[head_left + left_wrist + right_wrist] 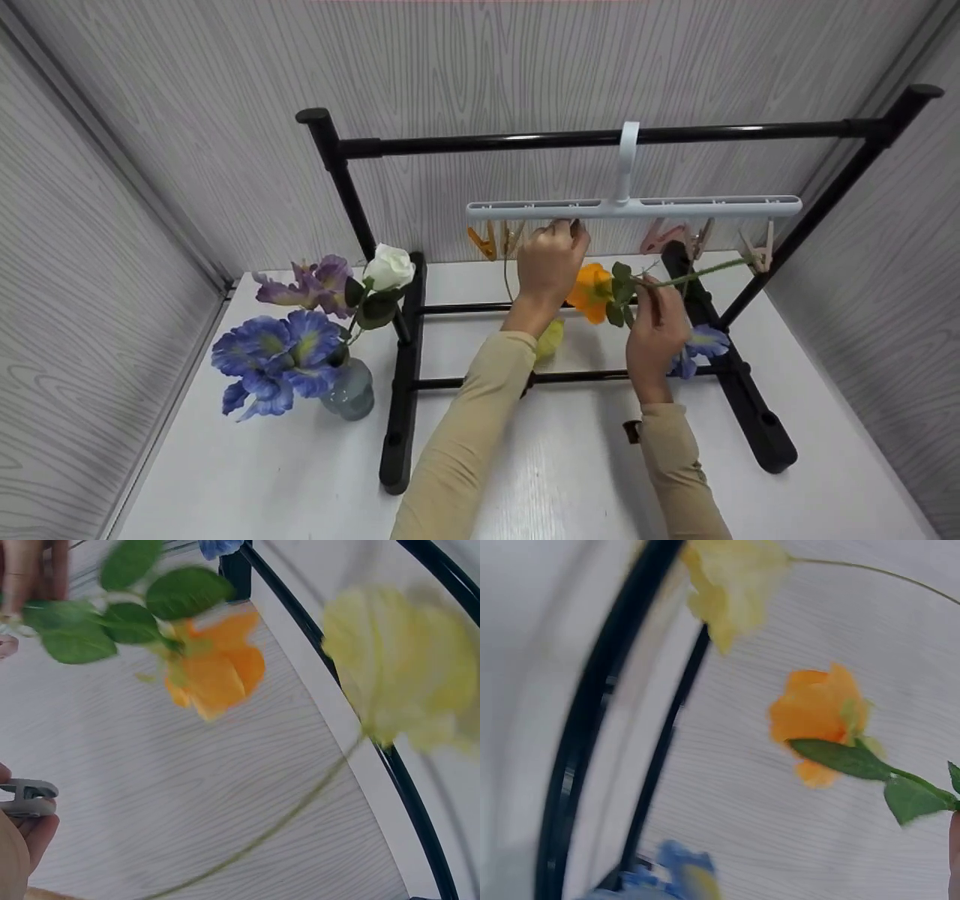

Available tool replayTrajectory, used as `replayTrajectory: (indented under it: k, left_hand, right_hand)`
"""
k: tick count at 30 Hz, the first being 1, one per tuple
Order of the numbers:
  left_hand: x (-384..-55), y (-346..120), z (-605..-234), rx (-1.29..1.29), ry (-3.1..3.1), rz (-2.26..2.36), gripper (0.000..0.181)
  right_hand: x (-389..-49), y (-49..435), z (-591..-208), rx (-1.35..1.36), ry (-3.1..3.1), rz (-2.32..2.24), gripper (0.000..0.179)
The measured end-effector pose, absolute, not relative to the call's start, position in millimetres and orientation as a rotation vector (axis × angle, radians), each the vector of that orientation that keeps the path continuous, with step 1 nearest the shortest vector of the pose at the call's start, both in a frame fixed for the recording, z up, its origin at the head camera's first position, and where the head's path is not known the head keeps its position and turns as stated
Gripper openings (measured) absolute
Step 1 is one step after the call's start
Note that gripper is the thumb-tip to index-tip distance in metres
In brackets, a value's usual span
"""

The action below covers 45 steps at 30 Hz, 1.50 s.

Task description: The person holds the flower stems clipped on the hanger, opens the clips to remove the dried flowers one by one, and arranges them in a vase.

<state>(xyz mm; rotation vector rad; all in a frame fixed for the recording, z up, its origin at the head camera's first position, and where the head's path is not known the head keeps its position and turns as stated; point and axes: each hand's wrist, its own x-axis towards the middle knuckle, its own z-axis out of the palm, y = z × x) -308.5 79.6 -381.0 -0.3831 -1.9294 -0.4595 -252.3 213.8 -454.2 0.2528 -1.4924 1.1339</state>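
My left hand (550, 266) is raised to the underside of a white clip hanger (540, 211). Between its thumb and fingers it pinches a grey clothespin (30, 800). My right hand (656, 345) grips the green stem of an orange artificial flower (591, 292), just behind its leaves (847, 759). The bloom points left, below the hanger, and the stem (705, 274) runs up and right towards a beige clothespin (763, 256). A yellow flower (401, 667) hangs head down on a thin curved stem near my left hand. Behind my right hand hangs a blue flower (707, 341), partly hidden.
The hanger hooks over the top bar of a black rack (487, 142). An orange clothespin (484, 244) and a pink clothespin (664, 237) hang from it. At left, a blue-grey vase (352, 391) holds a white rose (390, 268), purple and blue flowers. Patterned panels (225, 75) enclose the white table.
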Motion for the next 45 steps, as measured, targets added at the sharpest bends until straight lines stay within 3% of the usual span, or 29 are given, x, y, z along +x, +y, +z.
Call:
replayTrajectory:
  k: [8,18,24,29,35,40,45]
  left_hand:
    - [-307,78,-388,-0.357,-1.973,-0.515,0.018]
    - [-283,62,-390,-0.426,-2.134,-0.947,0.042]
    - [-263,50,-396,-0.437,-1.884,-1.053,0.031]
    - [-240,42,-407,-0.447,-1.621,-0.806,0.024]
    - [-213,37,-419,-0.693,-1.667,-0.334,0.022]
    - [-208,40,-426,-0.743,-1.852,-0.242,0.019]
    - [-208,38,-428,-0.728,-1.876,-0.192,0.012]
  right_hand:
    - [-226,214,-437,0.300,-1.449,1.089,0.015]
    - [-216,221,-438,0.418,-1.626,0.947,0.026]
    - [-218,227,-439,0.464,-1.731,0.854,0.023]
    - [-216,230,-443,0.517,-1.827,0.751,0.030]
    - [-209,232,-440,0.675,-1.996,0.600,0.039]
    - [-202,228,-432,0.796,-2.000,0.607,0.044]
    - [-199,224,-428,0.840,-2.002,0.600,0.036]
